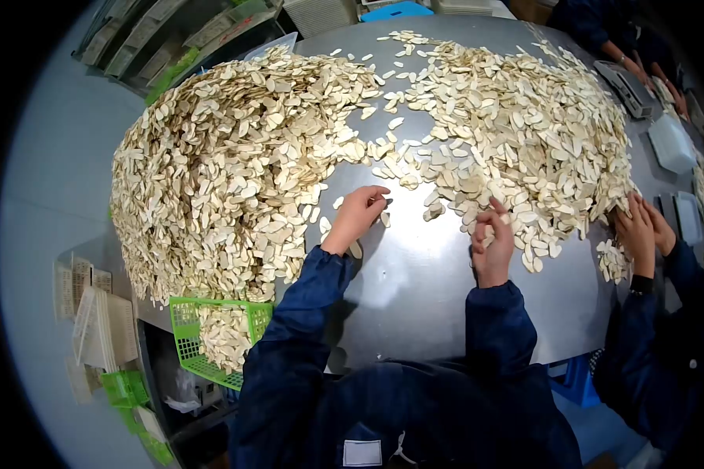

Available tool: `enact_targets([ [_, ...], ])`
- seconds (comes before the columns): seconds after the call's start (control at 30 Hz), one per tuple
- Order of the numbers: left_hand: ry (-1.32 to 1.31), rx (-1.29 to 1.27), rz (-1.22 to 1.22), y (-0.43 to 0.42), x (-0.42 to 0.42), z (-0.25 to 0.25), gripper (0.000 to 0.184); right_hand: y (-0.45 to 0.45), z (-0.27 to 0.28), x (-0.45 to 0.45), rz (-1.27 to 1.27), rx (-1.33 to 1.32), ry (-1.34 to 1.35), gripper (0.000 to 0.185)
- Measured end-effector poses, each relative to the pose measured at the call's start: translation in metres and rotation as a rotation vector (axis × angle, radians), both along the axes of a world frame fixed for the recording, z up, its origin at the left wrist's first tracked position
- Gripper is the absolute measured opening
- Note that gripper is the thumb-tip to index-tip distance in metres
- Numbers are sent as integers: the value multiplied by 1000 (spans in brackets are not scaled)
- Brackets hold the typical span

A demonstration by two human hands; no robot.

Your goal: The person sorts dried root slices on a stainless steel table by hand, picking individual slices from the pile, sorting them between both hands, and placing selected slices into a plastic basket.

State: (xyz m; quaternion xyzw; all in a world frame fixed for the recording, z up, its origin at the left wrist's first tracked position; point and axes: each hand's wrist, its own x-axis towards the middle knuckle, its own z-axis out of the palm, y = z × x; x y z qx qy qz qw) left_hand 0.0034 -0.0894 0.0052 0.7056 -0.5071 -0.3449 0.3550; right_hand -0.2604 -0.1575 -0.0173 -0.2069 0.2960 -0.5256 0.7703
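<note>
Pale, flat dried slices cover much of the metal table in a large left heap (227, 164) and a right heap (524, 125). My left hand (357, 219) is over the table beside the left heap, its fingers drawn together. A loose slice (386, 220) shows just below those fingertips; whatever they pinch is hidden. At the near edge of the right heap, my right hand (493, 246) has curled fingers with a pale slice (489, 237) showing among them. A small dark-edged cluster of slices (434, 209) lies between the hands.
A green basket (186, 332) holding slices stands at the table's left front corner. On the right, a co-worker's hands (640, 230) touch the heap; another person's hands (649, 74) are near a scale (624, 87). White plastic tubs (671, 144) stand nearby. Stacked crates (105, 328) occupy the left floor.
</note>
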Motion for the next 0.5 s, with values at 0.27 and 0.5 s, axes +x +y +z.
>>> enact_targets([
  [0.27, -464, -212, 9, -38, -30, -20, 34, 42, 10, 25, 1227, 58, -42, 21],
  [0.5, -511, -132, -43, -49, -24, -15, 29, 45, 21, -13, 1245, 54, 310, 37],
])
